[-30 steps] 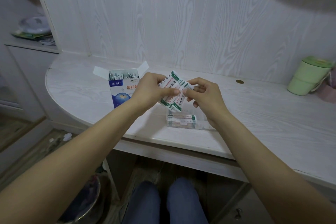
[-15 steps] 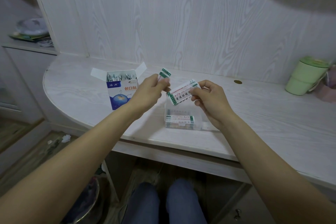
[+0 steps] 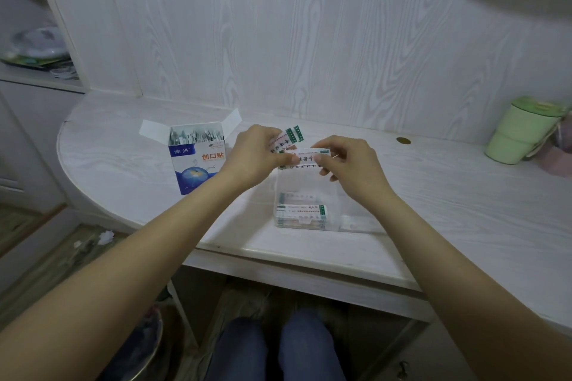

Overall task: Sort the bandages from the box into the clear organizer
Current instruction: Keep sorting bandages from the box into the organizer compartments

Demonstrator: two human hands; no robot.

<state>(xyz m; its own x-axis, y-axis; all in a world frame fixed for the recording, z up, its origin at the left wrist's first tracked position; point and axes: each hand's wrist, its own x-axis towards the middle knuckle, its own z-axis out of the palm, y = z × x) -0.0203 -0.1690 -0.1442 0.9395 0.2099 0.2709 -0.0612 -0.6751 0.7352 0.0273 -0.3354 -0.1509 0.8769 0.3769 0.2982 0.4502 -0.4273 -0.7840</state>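
An open blue and white bandage box (image 3: 198, 161) stands on the white table (image 3: 448, 210), full of wrapped bandages. The clear organizer (image 3: 305, 213) lies right of it near the table's front edge, with several bandages stacked in its front compartment. Above the organizer my left hand (image 3: 255, 158) grips a small bundle of bandages (image 3: 291, 137) with green-striped ends. My right hand (image 3: 346, 164) pinches a single white bandage (image 3: 306, 159) at its right end. My left thumb touches the same bandage at its left end.
A green lidded cup (image 3: 520, 131) stands at the far right by the wall, next to a pink object (image 3: 557, 158). A small brown disc (image 3: 403, 141) lies on the table behind my right hand. A side shelf at the left holds a plate (image 3: 37, 46).
My hands were apart half a second ago, each holding bandages. They have come together above the organizer, and both now touch the single bandage.
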